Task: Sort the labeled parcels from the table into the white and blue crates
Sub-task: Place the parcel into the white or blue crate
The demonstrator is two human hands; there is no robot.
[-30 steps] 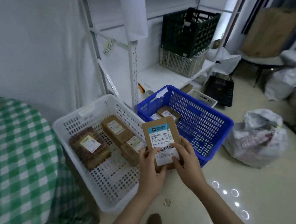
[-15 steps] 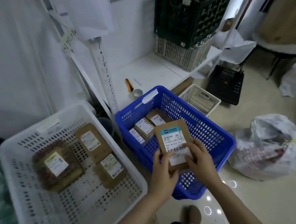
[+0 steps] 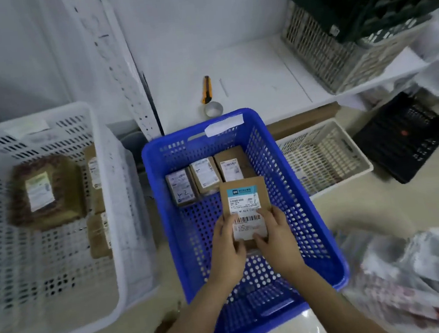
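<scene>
A pale floor beneath a white shelf [image 3: 243, 66] carried two crates side by side; the labelled parcel [image 3: 245, 204], a flat brown carton with its label up, was held over the middle of the blue crate [image 3: 151, 179], above its perforated bottom and just in front of three parcels [image 3: 205, 176] lined along the far end; the left hand [image 3: 228, 244] gripped its near left edge and the right hand [image 3: 278, 236] its near right edge, fingers [image 3: 228, 226] curled round the card with thumbs on the label; the step looked to be setting it down, best done flat into the bare stretch before that row, both hands letting go together so it would not tip onto its neighbours; outward, the white crate [image 3: 101, 157] on the left held a bubble-wrapped parcel [image 3: 46, 192] and two cartons [image 3: 100, 233] by its right wall; a utility knife [image 3: 207, 89] and a tape roll [image 3: 213, 109] lay on the shelf; a beige crate [image 3: 345, 136], a black crate [image 3: 404, 136] and a white sack [image 3: 414, 281] sat to the right, none across the way down
</scene>
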